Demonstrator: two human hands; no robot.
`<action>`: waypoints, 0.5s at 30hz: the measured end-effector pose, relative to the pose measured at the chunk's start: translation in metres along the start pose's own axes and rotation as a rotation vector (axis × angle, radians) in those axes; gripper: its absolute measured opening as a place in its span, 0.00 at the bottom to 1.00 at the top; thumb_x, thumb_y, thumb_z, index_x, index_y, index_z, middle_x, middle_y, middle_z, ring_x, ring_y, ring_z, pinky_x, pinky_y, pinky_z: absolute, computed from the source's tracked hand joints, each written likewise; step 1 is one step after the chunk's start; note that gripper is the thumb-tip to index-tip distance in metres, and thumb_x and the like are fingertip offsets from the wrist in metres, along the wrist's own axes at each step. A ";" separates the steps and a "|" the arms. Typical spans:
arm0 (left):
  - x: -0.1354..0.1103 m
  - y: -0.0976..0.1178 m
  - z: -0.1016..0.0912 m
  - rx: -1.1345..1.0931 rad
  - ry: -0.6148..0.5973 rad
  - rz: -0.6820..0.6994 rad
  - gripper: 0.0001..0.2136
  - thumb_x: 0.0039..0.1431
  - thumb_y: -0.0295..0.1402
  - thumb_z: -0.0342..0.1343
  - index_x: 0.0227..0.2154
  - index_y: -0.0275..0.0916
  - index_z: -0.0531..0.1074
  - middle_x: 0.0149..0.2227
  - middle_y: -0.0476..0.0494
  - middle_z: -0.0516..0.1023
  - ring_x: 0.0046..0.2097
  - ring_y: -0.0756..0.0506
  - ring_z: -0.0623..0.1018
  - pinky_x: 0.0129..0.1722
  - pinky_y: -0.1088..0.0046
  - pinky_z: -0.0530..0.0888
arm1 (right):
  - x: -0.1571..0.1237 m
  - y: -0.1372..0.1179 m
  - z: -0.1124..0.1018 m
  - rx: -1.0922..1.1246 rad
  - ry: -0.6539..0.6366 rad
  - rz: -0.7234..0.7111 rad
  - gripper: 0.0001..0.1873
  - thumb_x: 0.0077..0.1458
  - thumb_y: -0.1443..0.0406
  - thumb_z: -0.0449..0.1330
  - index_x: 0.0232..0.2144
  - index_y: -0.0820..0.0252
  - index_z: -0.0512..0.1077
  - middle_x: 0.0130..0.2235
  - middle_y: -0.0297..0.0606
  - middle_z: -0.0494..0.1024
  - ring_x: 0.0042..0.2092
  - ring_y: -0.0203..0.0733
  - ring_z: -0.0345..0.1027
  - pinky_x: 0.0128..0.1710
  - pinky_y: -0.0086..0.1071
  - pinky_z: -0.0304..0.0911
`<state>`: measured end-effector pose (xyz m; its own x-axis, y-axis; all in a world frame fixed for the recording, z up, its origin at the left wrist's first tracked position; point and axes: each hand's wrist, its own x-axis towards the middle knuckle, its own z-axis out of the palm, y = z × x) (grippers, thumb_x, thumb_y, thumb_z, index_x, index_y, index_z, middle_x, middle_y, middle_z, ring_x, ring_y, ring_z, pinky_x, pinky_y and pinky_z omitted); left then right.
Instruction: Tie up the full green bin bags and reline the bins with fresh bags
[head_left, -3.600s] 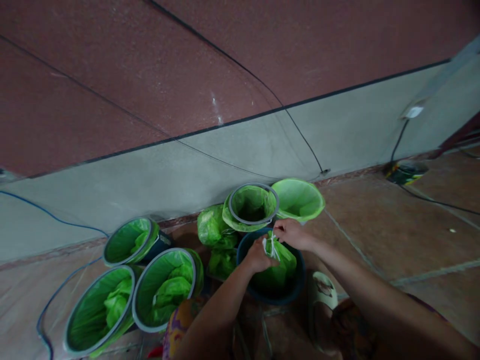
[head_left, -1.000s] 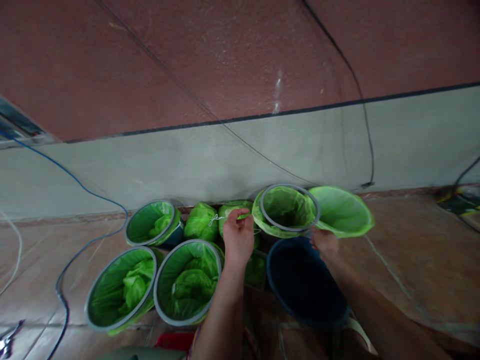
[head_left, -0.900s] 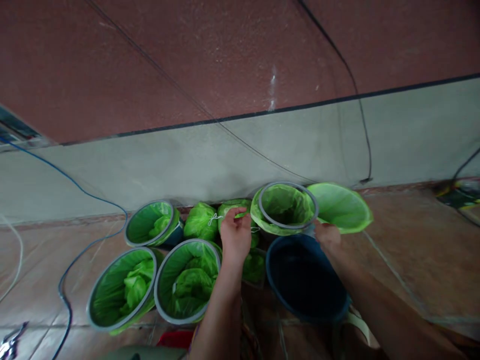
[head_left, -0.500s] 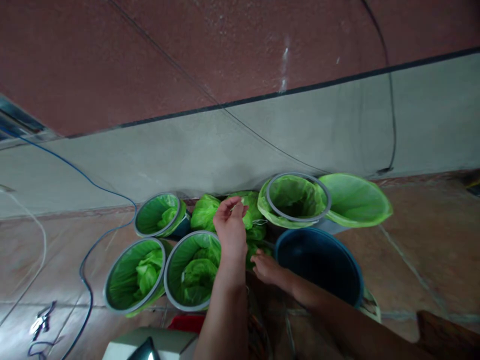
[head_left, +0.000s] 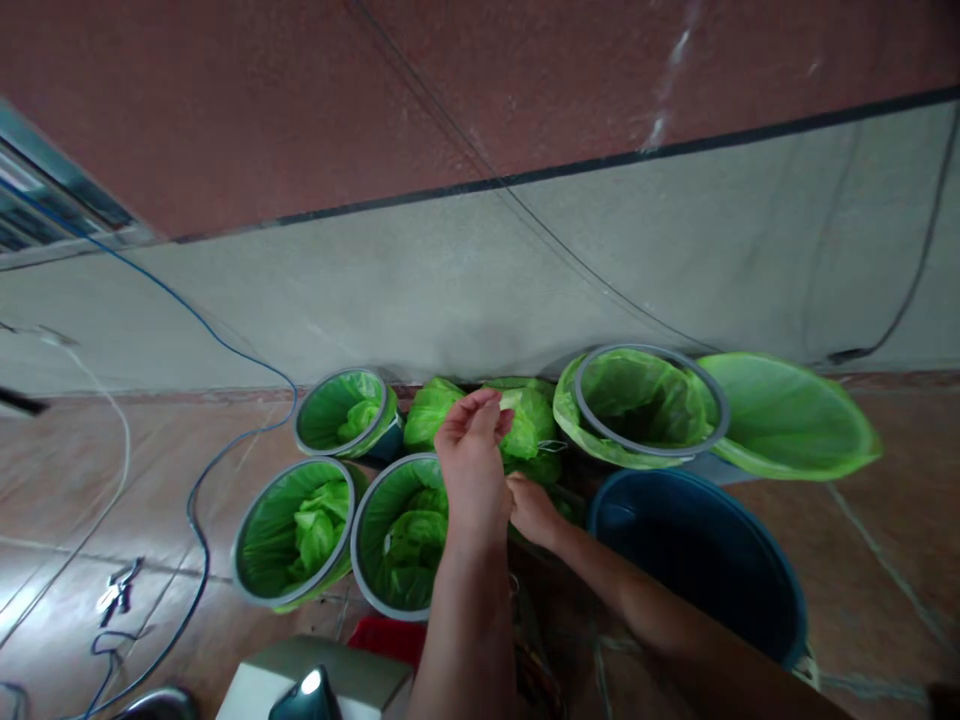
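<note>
Right hand (head_left: 531, 508) moved left; left hand (head_left: 476, 430) curled by green bag (head_left: 527, 425); grips unclear; tie (head_left: 553, 446) rightward, long axis unclear.

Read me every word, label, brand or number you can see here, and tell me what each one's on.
No readable text anywhere.
Blue tub: no lettering I can make out.
Green bags by the wall: none legible.
Small pale patch inside the lined bin nearest the left hand: too small to tell whether it's printed.
</note>
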<state>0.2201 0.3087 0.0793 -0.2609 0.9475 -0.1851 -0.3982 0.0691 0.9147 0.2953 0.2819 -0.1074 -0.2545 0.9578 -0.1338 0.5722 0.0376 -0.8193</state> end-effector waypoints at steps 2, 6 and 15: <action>0.001 0.003 -0.003 -0.023 0.009 0.008 0.11 0.44 0.35 0.63 0.31 0.35 0.74 0.33 0.46 0.78 0.31 0.53 0.76 0.38 0.75 0.72 | -0.004 -0.003 -0.021 0.166 0.077 0.070 0.15 0.61 0.62 0.50 0.34 0.63 0.75 0.37 0.43 0.78 0.40 0.43 0.72 0.43 0.34 0.65; 0.002 0.005 -0.007 -0.035 0.018 -0.004 0.11 0.42 0.34 0.64 0.29 0.35 0.74 0.30 0.49 0.76 0.30 0.53 0.74 0.37 0.75 0.72 | -0.019 0.000 -0.059 0.349 -0.020 0.232 0.17 0.57 0.56 0.55 0.28 0.62 0.76 0.28 0.40 0.78 0.36 0.43 0.74 0.39 0.34 0.67; 0.011 -0.020 -0.020 0.380 -0.069 0.070 0.14 0.44 0.27 0.57 0.37 0.35 0.74 0.38 0.43 0.78 0.39 0.48 0.76 0.45 0.69 0.71 | -0.037 -0.037 -0.120 0.608 0.091 0.130 0.22 0.45 0.50 0.64 0.37 0.60 0.79 0.38 0.42 0.81 0.37 0.44 0.74 0.40 0.38 0.68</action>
<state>0.2072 0.3116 0.0518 -0.2110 0.9719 -0.1047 -0.0245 0.1018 0.9945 0.3771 0.2796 -0.0049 -0.1303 0.9650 -0.2276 0.0418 -0.2240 -0.9737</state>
